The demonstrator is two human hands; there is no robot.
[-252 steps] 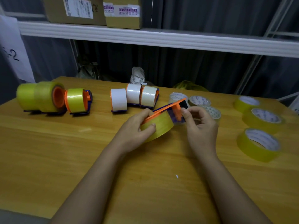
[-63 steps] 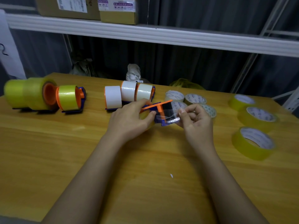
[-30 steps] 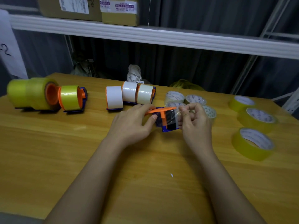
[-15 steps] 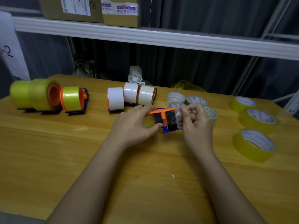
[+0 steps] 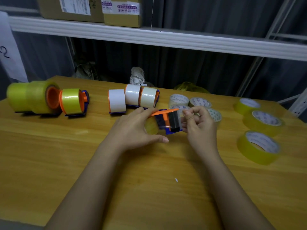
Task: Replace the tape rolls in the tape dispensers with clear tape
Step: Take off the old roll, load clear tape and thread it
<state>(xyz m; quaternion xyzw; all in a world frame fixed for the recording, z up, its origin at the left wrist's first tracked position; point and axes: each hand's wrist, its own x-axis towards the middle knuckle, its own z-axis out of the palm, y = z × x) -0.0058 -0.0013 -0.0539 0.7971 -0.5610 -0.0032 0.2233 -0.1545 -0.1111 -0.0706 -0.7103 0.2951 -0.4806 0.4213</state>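
A: Where is the dispenser from your hands?

B: Between them. Your left hand (image 5: pixel 132 130) wraps the yellowish roll of tape (image 5: pixel 151 127) seated in the orange-and-blue plastic tape dispenser (image 5: pixel 167 120), thumb stretched out beneath it. Your right hand (image 5: pixel 198 126) sits just beside its cutter end, fingers curled, seemingly pinching the free end of the tape; the strip itself is too clear to make out for certain.

A: Which way does it run?

B: Its long axis lies left to right, roll under your left hand, black front end toward your right. So the pull, I judge, goes rightward along that axis while your left steadies.

A: And the spare rolls?

B: The clear rolls with printed cores (image 5: pixel 179 99) lie just beyond your right hand on the wooden worktop (image 5: pixel 49 155).
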